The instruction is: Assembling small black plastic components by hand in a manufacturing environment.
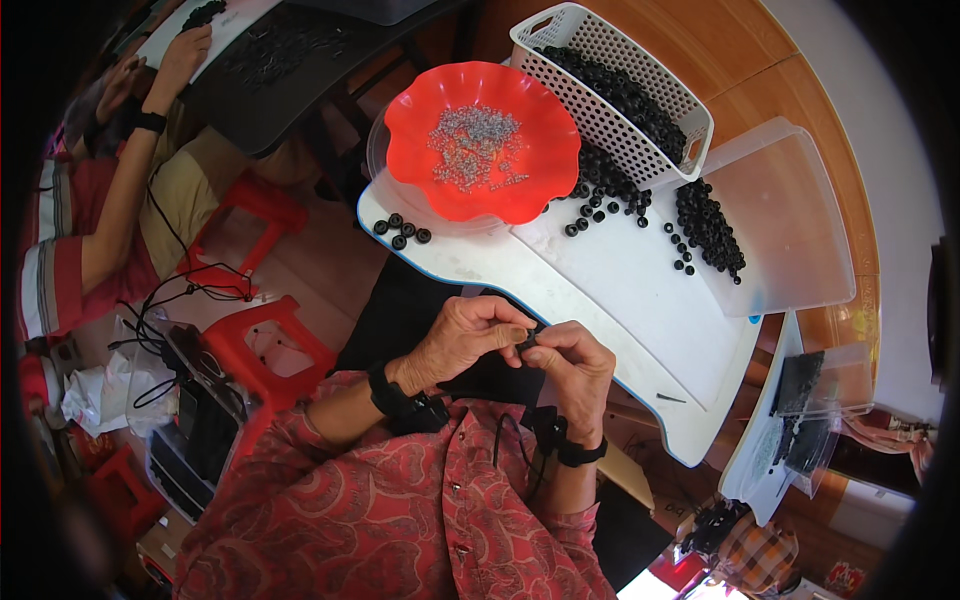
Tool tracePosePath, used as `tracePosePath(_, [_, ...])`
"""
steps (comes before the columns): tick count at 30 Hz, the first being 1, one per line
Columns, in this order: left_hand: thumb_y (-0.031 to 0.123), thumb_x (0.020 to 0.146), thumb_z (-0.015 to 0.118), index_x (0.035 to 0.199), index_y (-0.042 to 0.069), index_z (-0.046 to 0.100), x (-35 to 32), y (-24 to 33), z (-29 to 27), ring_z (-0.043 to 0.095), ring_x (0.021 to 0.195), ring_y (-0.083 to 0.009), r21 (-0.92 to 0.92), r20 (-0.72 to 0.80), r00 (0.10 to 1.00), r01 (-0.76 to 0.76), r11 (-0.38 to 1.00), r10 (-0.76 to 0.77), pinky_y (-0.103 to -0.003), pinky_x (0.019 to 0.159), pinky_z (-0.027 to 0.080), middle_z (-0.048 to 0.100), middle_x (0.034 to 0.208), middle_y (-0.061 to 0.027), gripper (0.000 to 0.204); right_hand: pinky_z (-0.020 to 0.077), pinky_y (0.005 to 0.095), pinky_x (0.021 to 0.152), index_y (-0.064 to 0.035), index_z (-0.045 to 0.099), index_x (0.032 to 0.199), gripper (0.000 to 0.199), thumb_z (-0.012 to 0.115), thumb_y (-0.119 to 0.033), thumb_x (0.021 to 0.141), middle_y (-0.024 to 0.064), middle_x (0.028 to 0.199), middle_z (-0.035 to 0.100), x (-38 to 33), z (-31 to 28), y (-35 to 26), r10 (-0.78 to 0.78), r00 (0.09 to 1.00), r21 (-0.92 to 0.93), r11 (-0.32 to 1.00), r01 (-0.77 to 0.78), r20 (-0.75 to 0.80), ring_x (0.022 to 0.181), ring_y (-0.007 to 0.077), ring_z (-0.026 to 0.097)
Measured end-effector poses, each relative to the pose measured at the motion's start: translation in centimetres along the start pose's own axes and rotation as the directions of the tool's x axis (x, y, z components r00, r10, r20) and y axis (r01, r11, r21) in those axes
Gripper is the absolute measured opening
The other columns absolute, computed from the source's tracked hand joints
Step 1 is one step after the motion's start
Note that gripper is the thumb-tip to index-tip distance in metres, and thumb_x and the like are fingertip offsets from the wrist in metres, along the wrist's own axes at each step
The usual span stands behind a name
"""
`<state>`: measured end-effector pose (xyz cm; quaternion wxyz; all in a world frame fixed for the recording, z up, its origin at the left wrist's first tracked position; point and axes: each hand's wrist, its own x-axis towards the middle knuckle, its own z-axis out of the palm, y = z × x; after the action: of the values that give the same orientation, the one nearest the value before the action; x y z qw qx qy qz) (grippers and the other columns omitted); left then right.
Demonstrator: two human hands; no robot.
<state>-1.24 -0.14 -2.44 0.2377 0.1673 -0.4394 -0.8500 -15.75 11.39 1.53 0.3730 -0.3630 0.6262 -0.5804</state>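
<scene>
In front of my chest, past the table's near edge, both hands meet at the fingertips. My left hand [463,338] is closed in a pinch, thumb against forefinger, at one side of a small black part [529,341]. From the other side my right hand [577,366] pinches the same part between thumb and curled fingers. Most of that part is covered by the fingertips, so its full shape is hidden. Nearest on the white table [600,290] lie several round black pieces [401,241] with holes, beside a wavy-rimmed red bowl [410,185] holding many tiny silvery pieces [475,145].
A white perforated basket [608,120] full of black pieces stands behind the bowl. Loose black pieces [706,225] are heaped by a clear plastic bin [800,215]. Red stools [265,350] stand at left, near another seated person [110,210] working at a dark table [290,90].
</scene>
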Motion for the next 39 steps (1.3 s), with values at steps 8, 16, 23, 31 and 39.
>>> tracePosePath(8, [0.007,0.094,0.064,0.107,-0.006,0.063,0.3,0.7,-0.3,0.068,0.075,-0.0148,-0.004,0.077,0.996,0.051,0.999,-0.05,-0.025,0.066,0.058,0.066,0.088,-0.0103,0.018,0.0497,0.022,0.076,-0.0005,0.068,0.11,0.037,0.073,0.011,0.075,0.0052,0.102,0.065,0.1,0.0,0.1,0.038,0.997,0.077,0.996,-0.043,0.061,0.085,0.0095,0.06])
tracePosePath(16, [0.007,0.09,0.069,0.116,-0.001,0.045,0.5,0.3,-0.8,0.065,0.068,-0.0138,-0.128,0.048,0.992,0.124,0.984,-0.118,-0.029,0.063,0.06,0.062,0.083,-0.0063,0.036,0.0497,0.0237,0.077,-0.0025,0.068,0.118,0.042,0.074,0.006,0.077,0.0062,0.107,0.064,0.5,0.0,0.1,-0.029,0.985,-0.02,0.999,0.032,0.169,0.087,0.0116,0.06])
tracePosePath(23, [0.006,0.091,0.068,0.112,-0.001,0.047,0.2,-0.4,-0.9,0.064,0.063,-0.0135,-0.237,0.007,0.99,0.14,0.961,-0.142,-0.03,0.058,0.06,0.062,0.079,-0.0055,0.031,0.0511,0.025,0.073,-0.001,0.069,0.11,0.033,0.074,0.004,0.078,0.0082,0.101,0.067,0.1,1.2,-0.2,-0.098,0.99,-0.183,0.976,0.115,0.098,0.079,0.0123,0.062])
tracePosePath(31, [0.009,0.094,0.065,0.109,-0.002,0.053,0.3,-0.6,-1.0,0.059,0.06,-0.0096,-0.208,0.044,0.989,0.145,0.967,-0.139,-0.024,0.057,0.057,0.061,0.079,-0.004,0.022,0.0501,0.0234,0.07,0.0003,0.068,0.107,0.029,0.074,0.006,0.079,0.008,0.096,0.067,-0.5,1.7,0.8,-0.118,0.993,-0.12,0.986,0.116,-0.009,0.078,0.0107,0.061])
tracePosePath(39, [0.019,0.082,0.078,0.127,0.002,0.061,-0.3,-0.2,-0.5,0.054,0.075,-0.0055,0.192,0.074,0.987,-0.157,0.969,0.146,-0.022,0.07,0.05,0.062,0.108,-0.0033,0.052,0.05,0.0234,0.07,0.0027,0.067,0.106,0.029,0.074,0.008,0.078,0.0078,0.098,0.066,-0.8,1.6,1.0,-0.104,0.988,0.044,0.993,0.109,-0.114,0.08,0.0106,0.061])
